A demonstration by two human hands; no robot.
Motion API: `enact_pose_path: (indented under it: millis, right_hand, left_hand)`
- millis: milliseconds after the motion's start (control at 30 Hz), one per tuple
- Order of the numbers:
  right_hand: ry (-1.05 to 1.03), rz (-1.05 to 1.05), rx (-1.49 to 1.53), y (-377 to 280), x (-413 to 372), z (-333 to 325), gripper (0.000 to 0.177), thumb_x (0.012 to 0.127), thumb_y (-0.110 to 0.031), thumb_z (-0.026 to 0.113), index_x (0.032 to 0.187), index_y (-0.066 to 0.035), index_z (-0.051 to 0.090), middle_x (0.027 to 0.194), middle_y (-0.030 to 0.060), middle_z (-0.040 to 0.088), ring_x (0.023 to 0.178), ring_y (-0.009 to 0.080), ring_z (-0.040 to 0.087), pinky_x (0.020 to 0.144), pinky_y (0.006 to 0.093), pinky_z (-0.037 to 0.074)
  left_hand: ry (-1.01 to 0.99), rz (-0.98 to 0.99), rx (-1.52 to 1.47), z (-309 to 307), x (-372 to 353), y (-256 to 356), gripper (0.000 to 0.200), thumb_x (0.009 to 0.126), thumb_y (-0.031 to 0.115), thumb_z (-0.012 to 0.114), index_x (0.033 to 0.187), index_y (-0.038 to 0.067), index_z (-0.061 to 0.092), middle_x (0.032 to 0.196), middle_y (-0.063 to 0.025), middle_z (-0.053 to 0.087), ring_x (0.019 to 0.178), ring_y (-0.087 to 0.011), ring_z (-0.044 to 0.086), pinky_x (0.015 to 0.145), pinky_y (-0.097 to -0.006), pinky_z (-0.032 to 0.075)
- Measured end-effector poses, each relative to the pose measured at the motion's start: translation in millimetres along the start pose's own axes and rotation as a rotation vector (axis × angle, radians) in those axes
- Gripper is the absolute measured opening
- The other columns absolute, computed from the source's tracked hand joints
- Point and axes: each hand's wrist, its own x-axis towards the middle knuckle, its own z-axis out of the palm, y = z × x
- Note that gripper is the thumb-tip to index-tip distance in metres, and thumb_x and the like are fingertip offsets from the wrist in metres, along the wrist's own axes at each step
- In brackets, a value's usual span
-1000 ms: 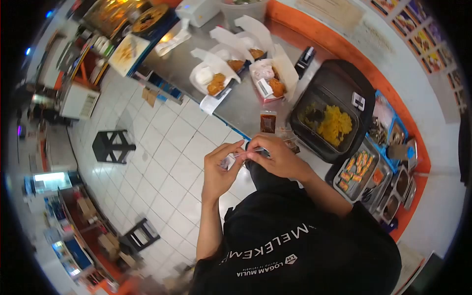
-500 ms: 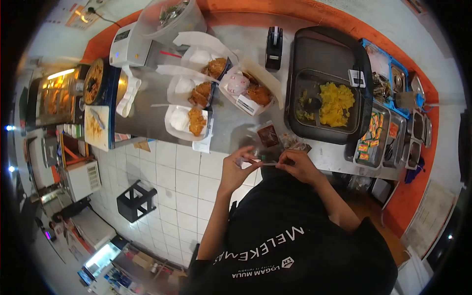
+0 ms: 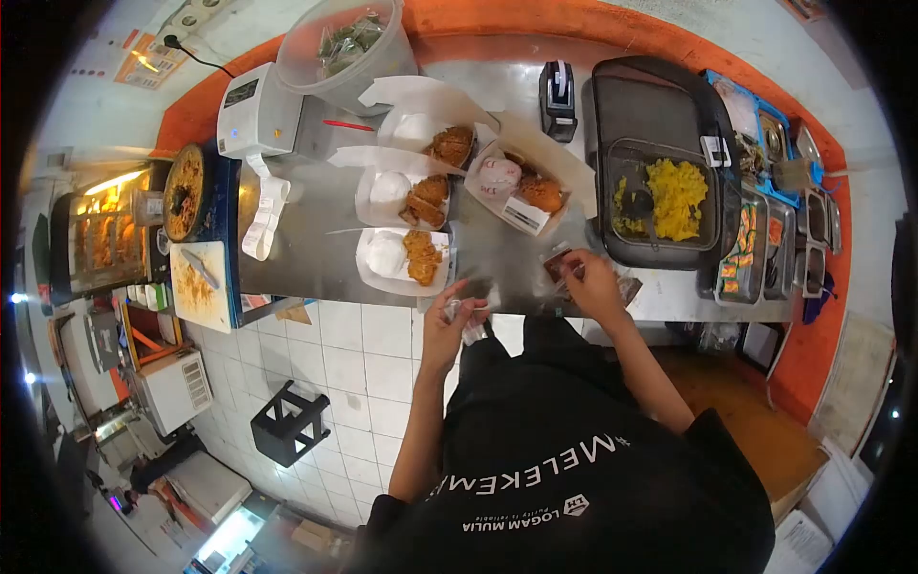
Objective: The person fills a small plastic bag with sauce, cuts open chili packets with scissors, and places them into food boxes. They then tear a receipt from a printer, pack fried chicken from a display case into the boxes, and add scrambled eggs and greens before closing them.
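Now, the right hand (image 3: pixel 591 279), fingers curled, grip unclear, touches a dark sauce sachet (image 3: pixel 557 265) just left of it at the counter's (image 3: pixel 316 249) near edge, while the left hand (image 3: pixel 448 316), farther left, pinches a small clear packet (image 3: pixel 470 308).

two hands show: one left hand (image 3: pixel 448 320) and one right hand (image 3: pixel 590 283). the counter (image 3: pixel 311 234) holds four open food boxes (image 3: pixel 421 96) (image 3: pixel 368 212) (image 3: pixel 381 283) (image 3: pixel 574 165), one clear tub (image 3: pixel 349 48), one white printer (image 3: pixel 256 117), one tape dispenser (image 3: pixel 557 96), one black cooker (image 3: pixel 660 105) and two dark sauce packets (image 3: pixel 557 260) (image 3: pixel 628 287). there is one clear wrapper (image 3: pixel 469 320) and one black stool (image 3: pixel 292 423).
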Motion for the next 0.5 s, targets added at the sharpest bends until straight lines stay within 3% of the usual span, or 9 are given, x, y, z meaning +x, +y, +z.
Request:
enact_pose_path:
  millis: [67,167,200,267,300,367,400,500]
  right_hand:
    - [0.198,-0.039,-0.121,-3,2,14,0.018,0.09,-0.009,0.07,0.102,0.004,0.067,0.099,0.0193,0.072,0.087,0.031,0.072,0.079,0.04,0.055]
    - [0.054,0.135,0.165,-21,-1,32,0.017,0.089,-0.011,0.072,0.099,0.003,0.068,0.092,0.0159,0.073,0.085,0.0242,0.071,0.078,0.0375,0.055]
    - [-0.014,0.047,0.213,-21,-7,47,0.019,0.09,-0.014,0.075,0.097,0.002,0.069,0.089,0.0122,0.073,0.087,0.0192,0.071,0.078,0.036,0.056]
    - [-0.317,0.158,0.337,-55,-21,75,0.021,0.092,-0.019,0.077,0.098,0.0,0.07,0.092,0.0108,0.073,0.091,0.0183,0.071,0.082,0.0341,0.056]
    - [-0.35,0.002,0.404,-45,-28,113,0.03,0.092,-0.021,0.08,0.109,-0.001,0.066,0.102,0.0108,0.073,0.099,0.0195,0.07,0.085,0.0354,0.057]
    - [-0.407,0.06,0.613,-77,-43,149,0.046,0.091,-0.014,0.08,0.125,-0.002,0.052,0.116,0.0124,0.068,0.108,0.0223,0.068,0.088,0.0369,0.058]
    - [-0.379,0.143,0.714,-89,-48,163,0.041,0.091,-0.012,0.079,0.123,-0.001,0.054,0.113,0.0118,0.069,0.106,0.0207,0.068,0.086,0.0353,0.058]
    - [-0.353,0.23,0.767,-91,-56,161,0.03,0.093,-0.007,0.075,0.116,0.001,0.059,0.106,0.0099,0.07,0.098,0.017,0.068,0.081,0.0326,0.058]
  left_hand:
    - [0.035,-0.039,0.055,-29,-8,4,0.045,0.104,0.016,0.063,0.144,0.0,0.05,0.106,-0.0146,0.073,0.091,-0.0197,0.072,0.086,-0.0319,0.058]
    - [0.036,-0.066,-0.068,-67,-5,2,0.041,0.105,0.011,0.059,0.144,0.001,0.05,0.107,-0.0137,0.071,0.092,-0.0202,0.07,0.089,-0.0343,0.058]
    - [0.032,-0.082,-0.142,-76,-3,2,0.04,0.105,0.009,0.058,0.144,0.002,0.05,0.108,-0.0139,0.071,0.095,-0.0212,0.07,0.092,-0.0354,0.057]
    - [-0.031,-0.066,-0.242,-84,2,1,0.039,0.104,0.004,0.053,0.143,0.003,0.049,0.119,-0.0168,0.069,0.11,-0.0257,0.068,0.1,-0.0394,0.054]
    - [-0.065,-0.056,-0.272,-81,6,2,0.04,0.104,0.004,0.052,0.144,0.003,0.049,0.123,-0.0182,0.068,0.113,-0.0263,0.067,0.102,-0.0396,0.053]
    - [-0.132,-0.042,-0.333,-73,11,4,0.041,0.103,0.004,0.051,0.144,0.003,0.048,0.133,-0.0211,0.065,0.119,-0.0274,0.065,0.105,-0.0399,0.052]
    - [-0.222,-0.006,-0.273,-72,14,2,0.046,0.102,0.004,0.051,0.147,0.003,0.045,0.144,-0.0232,0.058,0.127,-0.0278,0.06,0.109,-0.0401,0.049]
    - [-0.311,-0.164,-0.292,-58,14,22,0.051,0.102,0.003,0.05,0.152,0.003,0.041,0.147,-0.0228,0.057,0.13,-0.0274,0.058,0.112,-0.0404,0.045]
